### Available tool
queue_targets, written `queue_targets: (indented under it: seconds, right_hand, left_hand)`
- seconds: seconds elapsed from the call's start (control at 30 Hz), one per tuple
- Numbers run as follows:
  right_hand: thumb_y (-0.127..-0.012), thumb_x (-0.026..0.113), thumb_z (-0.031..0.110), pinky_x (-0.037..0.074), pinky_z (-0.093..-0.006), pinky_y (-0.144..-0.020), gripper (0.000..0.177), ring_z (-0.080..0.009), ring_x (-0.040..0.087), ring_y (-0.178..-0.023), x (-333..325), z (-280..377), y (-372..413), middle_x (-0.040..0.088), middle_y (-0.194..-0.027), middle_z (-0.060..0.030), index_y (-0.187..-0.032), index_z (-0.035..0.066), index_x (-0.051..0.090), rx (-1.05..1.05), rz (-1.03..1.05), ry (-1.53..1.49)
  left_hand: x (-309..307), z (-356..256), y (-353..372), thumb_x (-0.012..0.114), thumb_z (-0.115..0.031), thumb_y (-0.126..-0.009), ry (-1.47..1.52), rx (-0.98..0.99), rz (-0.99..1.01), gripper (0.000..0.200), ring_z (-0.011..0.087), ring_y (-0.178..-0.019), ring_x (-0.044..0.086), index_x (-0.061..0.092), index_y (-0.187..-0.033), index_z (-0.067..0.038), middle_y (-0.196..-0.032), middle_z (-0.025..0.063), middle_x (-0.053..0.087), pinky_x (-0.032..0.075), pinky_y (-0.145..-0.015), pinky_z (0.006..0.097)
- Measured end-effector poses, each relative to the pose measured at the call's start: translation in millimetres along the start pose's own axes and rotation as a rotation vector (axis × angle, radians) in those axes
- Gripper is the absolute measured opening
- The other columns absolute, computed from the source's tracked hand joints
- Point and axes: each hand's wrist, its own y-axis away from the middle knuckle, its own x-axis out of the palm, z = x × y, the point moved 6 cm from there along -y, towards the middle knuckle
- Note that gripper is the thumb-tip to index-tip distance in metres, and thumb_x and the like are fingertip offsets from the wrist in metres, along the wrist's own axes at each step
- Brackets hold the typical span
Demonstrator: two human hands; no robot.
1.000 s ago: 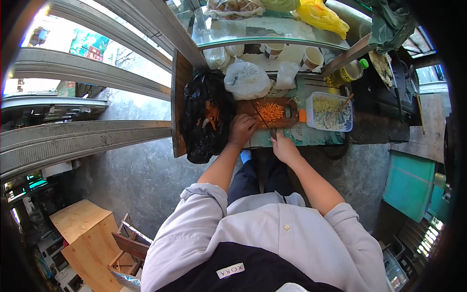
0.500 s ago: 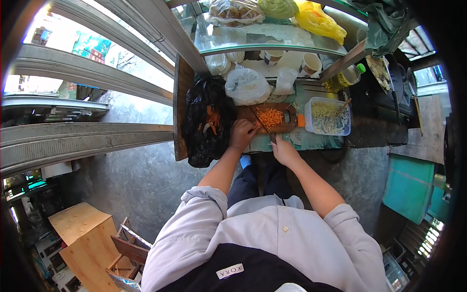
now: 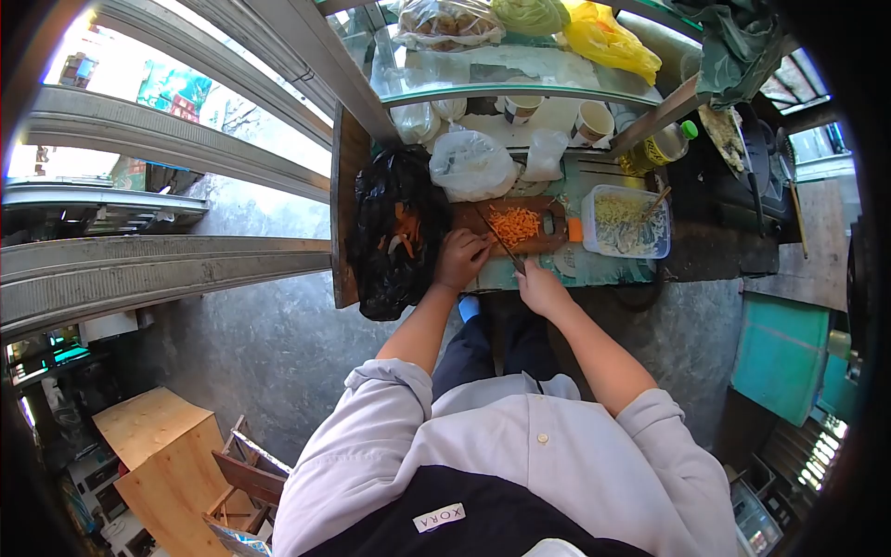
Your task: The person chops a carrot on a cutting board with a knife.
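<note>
My right hand (image 3: pixel 543 289) is closed round the handle of a knife (image 3: pixel 502 243), whose blade slants up and left over a wooden cutting board (image 3: pixel 549 245). Chopped orange carrot (image 3: pixel 515 226) lies in a heap on the board, to the right of the blade. My left hand (image 3: pixel 462 259) rests at the board's lower left, fingers bent together beside the blade; what they hold, if anything, is too small to tell. An orange block (image 3: pixel 574 229) sits between the board's right end and a clear plastic tub (image 3: pixel 626 249) of pale shreds.
Left of the board lies a black plastic bag (image 3: pixel 376 251) with orange peelings on it. White plastic bags (image 3: pixel 471 165), paper cups (image 3: pixel 591 124) and an oil bottle (image 3: pixel 663 147) stand behind. A glass shelf (image 3: pixel 520 93) crosses above, with a pan (image 3: pixel 729 139) at the right.
My right hand and the knife handle have shifted very slightly. My left hand has stayed nearly in place beside the blade.
</note>
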Motion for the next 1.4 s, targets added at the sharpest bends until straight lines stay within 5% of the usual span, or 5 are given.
queue_targets:
  seconds: [1.17, 1.4]
  right_hand:
    - [-0.092, 0.049, 0.018, 0.047, -0.0538, -0.072, 0.026, -0.0468, 0.061, -0.078, 5, 12, -2, 0.062, -0.08, -0.0305, -0.1, -0.006, 0.049, -0.12, -0.074, 0.013]
    - [-0.092, 0.047, 0.022, 0.047, -0.0533, -0.077, 0.028, -0.0471, 0.061, -0.085, 19, 5, 0, 0.062, -0.087, -0.0312, -0.103, -0.004, 0.051, -0.117, -0.111, -0.011]
  left_hand:
    - [-5, 7, 11, 0.074, -0.012, -0.069, -0.033, -0.137, -0.004, 0.01, 0.0225, -0.086, 0.06, 0.07, -0.078, -0.01, -0.086, 0.0013, 0.069, 0.042, -0.081, 0.0371]
    - [-4, 14, 15, 0.074, -0.01, -0.067, 0.005, -0.146, -0.006, 0.011, 0.0242, -0.086, 0.061, 0.066, -0.075, -0.008, -0.084, 0.0029, 0.068, 0.043, -0.08, 0.0382]
